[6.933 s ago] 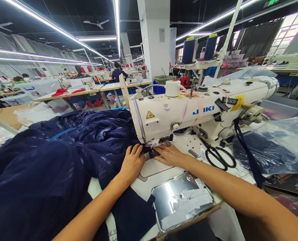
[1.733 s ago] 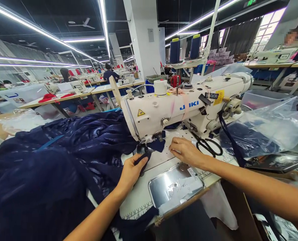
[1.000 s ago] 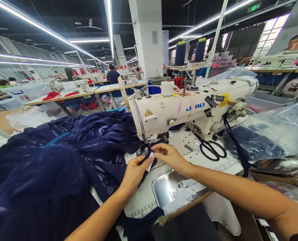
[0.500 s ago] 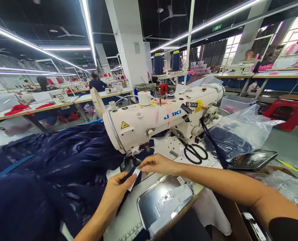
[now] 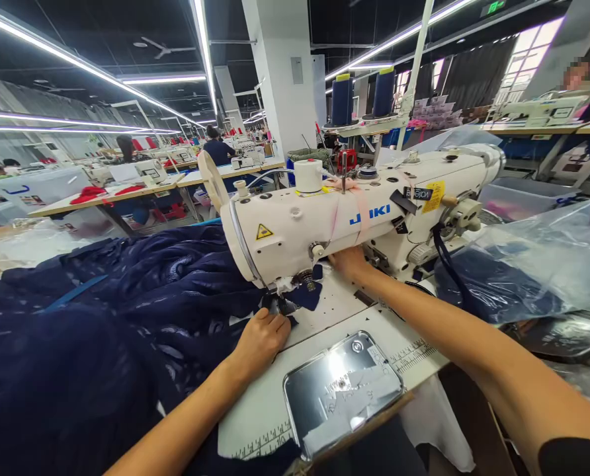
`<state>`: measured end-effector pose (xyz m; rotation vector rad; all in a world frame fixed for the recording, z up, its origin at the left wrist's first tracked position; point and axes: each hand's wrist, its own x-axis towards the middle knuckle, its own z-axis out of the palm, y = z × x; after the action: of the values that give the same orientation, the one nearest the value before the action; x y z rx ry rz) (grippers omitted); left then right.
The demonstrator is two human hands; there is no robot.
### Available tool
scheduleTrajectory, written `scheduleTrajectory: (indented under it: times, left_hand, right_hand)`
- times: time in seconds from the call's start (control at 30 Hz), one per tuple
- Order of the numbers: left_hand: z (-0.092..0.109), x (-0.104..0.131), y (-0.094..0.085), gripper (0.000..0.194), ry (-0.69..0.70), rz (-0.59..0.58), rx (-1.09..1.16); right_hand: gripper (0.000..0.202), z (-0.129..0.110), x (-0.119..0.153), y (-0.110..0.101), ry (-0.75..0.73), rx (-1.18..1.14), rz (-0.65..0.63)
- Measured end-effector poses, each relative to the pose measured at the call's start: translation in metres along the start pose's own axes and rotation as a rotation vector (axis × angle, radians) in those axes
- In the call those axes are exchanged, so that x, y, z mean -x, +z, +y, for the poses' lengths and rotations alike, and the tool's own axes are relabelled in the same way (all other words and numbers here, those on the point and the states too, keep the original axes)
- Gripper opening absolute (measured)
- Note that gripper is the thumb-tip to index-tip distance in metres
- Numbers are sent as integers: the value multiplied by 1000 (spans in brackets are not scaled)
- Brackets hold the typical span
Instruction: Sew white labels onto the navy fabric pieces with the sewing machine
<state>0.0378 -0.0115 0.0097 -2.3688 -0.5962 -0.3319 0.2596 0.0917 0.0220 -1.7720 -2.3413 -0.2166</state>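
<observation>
At the front of the white sewing machine (image 5: 285,231), my left hand (image 5: 265,336) is closed over the edge of the navy fabric (image 5: 176,297), right beside the presser foot (image 5: 278,304). The white label does not show; my fingers may cover it. My right hand (image 5: 349,263) reaches beneath the machine's arm, with its fingers smeared and partly hidden behind the machine. A small navy fabric flap (image 5: 307,295) lies by the needle area, to the left of that hand.
A metal tray (image 5: 342,396) with paper labels rests at the table's front edge. Clear plastic bags with navy cloth (image 5: 508,277) lie to the right. Navy thread cones (image 5: 342,102) stand behind. Other people sit at machines farther off.
My left hand has moved up to the presser foot with the navy fabric. My right hand has let go of the white label and gone under the machine arm. The view has turned left.
</observation>
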Motion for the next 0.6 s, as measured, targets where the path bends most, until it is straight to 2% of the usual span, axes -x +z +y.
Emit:
scheduleTrajectory:
  times: [0.13,0.23,0.3,0.37,0.47,0.53,0.6]
  left_hand:
    - [8,12,5,27,3,-42,-15]
    - [14,9,5,26,20,-31,-40]
    - [16,6,3,26,20,-29,-53]
    - [17,5,1,26,18,-42,-68]
    - [18,9,-4,25,0,-101,-88]
    - [18,16,-8,24,-19,-145,-98]
    - [18,22,-10,23,-36,-174,-101]
  right_hand:
    - [32,15,25,0,133,-67,163]
    - [26,21,47,0,125,-410,318]
    - [24,17,58,-1,31,-607,268]
    - [22,5,62,-3,-119,-691,114]
    - [18,-22,58,-6,-304,-556,-86]
    - [18,-41,51,-5,-339,-322,-86]
    - [20,-57,47,-2,-340,-126,5]
